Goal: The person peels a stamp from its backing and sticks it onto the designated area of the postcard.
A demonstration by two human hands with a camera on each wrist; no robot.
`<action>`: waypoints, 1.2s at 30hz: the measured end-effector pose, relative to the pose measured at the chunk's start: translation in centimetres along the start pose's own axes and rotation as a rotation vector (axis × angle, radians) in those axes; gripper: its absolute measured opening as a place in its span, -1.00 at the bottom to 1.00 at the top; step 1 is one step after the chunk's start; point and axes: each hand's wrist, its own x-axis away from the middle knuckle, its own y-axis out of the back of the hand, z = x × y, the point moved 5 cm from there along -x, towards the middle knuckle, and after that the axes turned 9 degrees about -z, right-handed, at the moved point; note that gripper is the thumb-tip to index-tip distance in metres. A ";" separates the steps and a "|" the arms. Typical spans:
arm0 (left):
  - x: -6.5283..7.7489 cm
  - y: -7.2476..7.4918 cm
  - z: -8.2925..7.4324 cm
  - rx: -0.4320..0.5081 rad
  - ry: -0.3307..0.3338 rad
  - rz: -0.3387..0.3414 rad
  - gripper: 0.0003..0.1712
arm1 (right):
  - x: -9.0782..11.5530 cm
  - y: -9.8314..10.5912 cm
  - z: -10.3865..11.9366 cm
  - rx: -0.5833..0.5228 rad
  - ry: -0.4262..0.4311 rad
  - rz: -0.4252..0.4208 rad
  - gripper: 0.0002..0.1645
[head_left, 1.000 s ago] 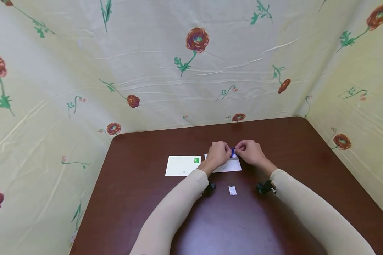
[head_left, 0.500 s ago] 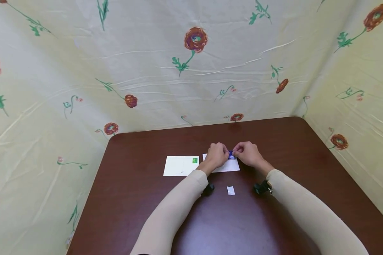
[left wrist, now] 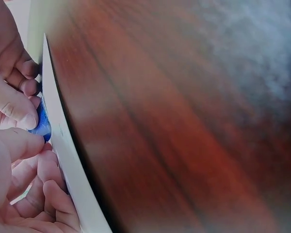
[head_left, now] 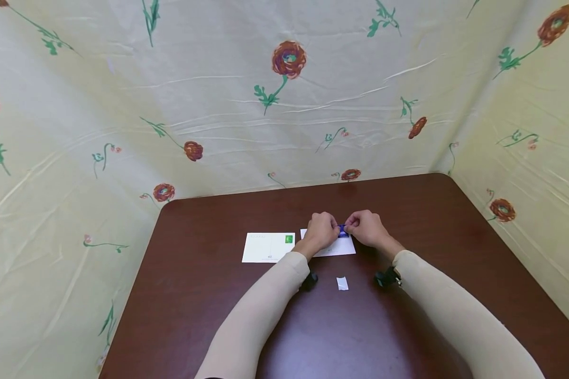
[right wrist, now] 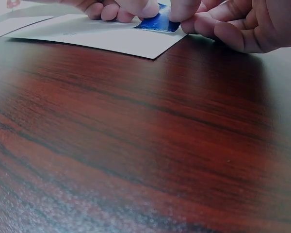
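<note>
A small blue postage stamp lies at the upper right corner of a white postcard. My left hand reaches over the card and pinches the stamp's left side with thumb and finger. On the other side, my right hand pinches the stamp's right edge. The right wrist view shows the stamp close over the card, its lower edge visible between both thumbs. In the left wrist view the card appears nearly edge-on, with a bit of blue stamp between the fingertips.
A second postcard with a green stamp at its corner lies to the left. Nearer to me is a small white slip of paper. The brown table meets a flowered cloth wall at its back.
The stamp has come down from between my fingertips to lie flatter over the card's corner, more of its blue face showing. Both hands keep their pinch, and the head view has shifted slightly.
</note>
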 end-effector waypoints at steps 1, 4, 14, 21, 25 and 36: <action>0.0 0.0 0.0 0.003 -0.002 0.000 -0.84 | 0.0 0.0 0.0 0.002 0.000 0.001 -0.88; 0.0 0.0 0.0 0.003 -0.010 -0.006 -0.84 | -0.1 -0.1 0.0 0.005 -0.003 0.001 -0.89; -0.1 -0.2 0.1 0.008 0.006 -0.002 -0.83 | -0.1 -0.1 0.0 0.016 0.010 0.006 -0.88; -0.2 -0.2 0.0 0.006 0.026 0.006 -0.82 | -0.1 0.0 0.2 0.017 0.013 0.010 -0.87; -0.3 -0.2 -0.1 -0.004 0.029 0.007 -0.81 | -0.2 0.1 0.3 0.022 0.024 0.005 -0.88; -0.4 -0.3 0.0 -0.041 0.014 -0.001 -0.86 | -0.1 -0.4 0.4 0.092 0.076 -0.022 -0.88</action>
